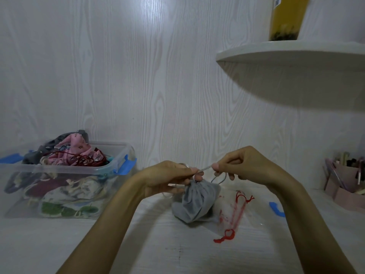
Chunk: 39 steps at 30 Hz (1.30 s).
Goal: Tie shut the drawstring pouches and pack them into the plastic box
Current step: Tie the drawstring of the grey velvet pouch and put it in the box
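A grey drawstring pouch (197, 200) sits gathered at its neck on the white table, in the middle of the view. My left hand (169, 178) pinches the pouch's neck and one end of its grey cord. My right hand (243, 165) pinches the other end, and the cord (205, 169) runs taut between the two hands, with a loop hanging under the right fingers. At the left stands the clear plastic box (118, 167) with blue clips, heaped with several patterned pouches. A see-through pouch with a red cord (235, 214) lies just right of the grey one.
The box's clear lid with a blue clip (276, 209) lies under and right of the pouches. A pink organiser with pens (343, 186) stands at the far right. A white shelf (296, 54) juts out overhead on the right, carrying a yellow container (286, 18). The wall is close behind.
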{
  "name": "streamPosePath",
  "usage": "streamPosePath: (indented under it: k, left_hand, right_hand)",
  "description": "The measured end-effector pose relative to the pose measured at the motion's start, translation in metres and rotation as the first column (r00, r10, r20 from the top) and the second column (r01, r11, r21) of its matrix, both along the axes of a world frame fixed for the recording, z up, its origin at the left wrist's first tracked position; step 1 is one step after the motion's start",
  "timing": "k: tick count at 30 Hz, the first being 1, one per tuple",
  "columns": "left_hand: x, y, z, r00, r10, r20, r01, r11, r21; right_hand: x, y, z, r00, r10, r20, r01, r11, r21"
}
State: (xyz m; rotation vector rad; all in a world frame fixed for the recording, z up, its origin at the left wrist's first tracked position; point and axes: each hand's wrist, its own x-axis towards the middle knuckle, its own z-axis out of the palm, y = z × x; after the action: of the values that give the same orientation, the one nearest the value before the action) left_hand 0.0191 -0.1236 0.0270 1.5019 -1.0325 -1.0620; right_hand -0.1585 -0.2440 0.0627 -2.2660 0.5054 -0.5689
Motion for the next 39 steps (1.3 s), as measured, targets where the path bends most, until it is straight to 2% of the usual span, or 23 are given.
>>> streamPosePath:
  k: [4, 10, 15, 17, 23, 28, 32, 39]
  left_hand:
    - [-0.003, 0.0, 0.0, 0.998, 0.032, -0.055, -0.036, 0.997, -0.069]
    - [-0.001, 0.002, -0.001, 0.986, 0.144, -0.082, -0.152, 0.983, -0.102]
    - [-0.005, 0.003, 0.0, 0.99, 0.133, -0.047, -0.137, 0.987, -0.086]
    - [-0.006, 0.002, 0.0, 0.991, 0.129, -0.039, -0.132, 0.987, -0.095]
    - [-0.007, 0.005, 0.001, 0.992, 0.12, 0.043, -0.113, 0.985, -0.127]
    - [-0.008, 0.006, 0.004, 0.97, 0.134, 0.204, -0.087, 0.971, -0.22]
    - [-0.006, 0.009, 0.007, 0.96, 0.142, 0.241, -0.063, 0.949, -0.309]
    - [-0.005, 0.01, 0.009, 0.921, 0.18, 0.346, -0.055, 0.939, -0.34]
  right_hand:
    - [-0.006, 0.002, 0.005, 0.996, 0.093, 0.015, -0.093, 0.995, 0.036]
    - [-0.015, 0.006, 0.01, 0.932, 0.23, -0.281, -0.239, 0.971, 0.004]
    - [0.006, 0.0, -0.001, 0.998, -0.028, -0.065, 0.012, 0.975, -0.224]
    - [0.017, 0.001, -0.01, 0.996, 0.009, -0.086, -0.027, 0.977, -0.213]
    - [0.031, 0.003, -0.024, 0.976, 0.176, -0.131, -0.182, 0.982, -0.038]
    - [0.032, -0.002, -0.028, 0.985, 0.161, -0.067, -0.167, 0.983, -0.082]
    - [0.03, -0.002, -0.028, 0.982, 0.187, 0.011, -0.187, 0.982, -0.029]
    - [0.032, -0.003, -0.029, 0.985, 0.172, 0.027, -0.172, 0.985, -0.003]
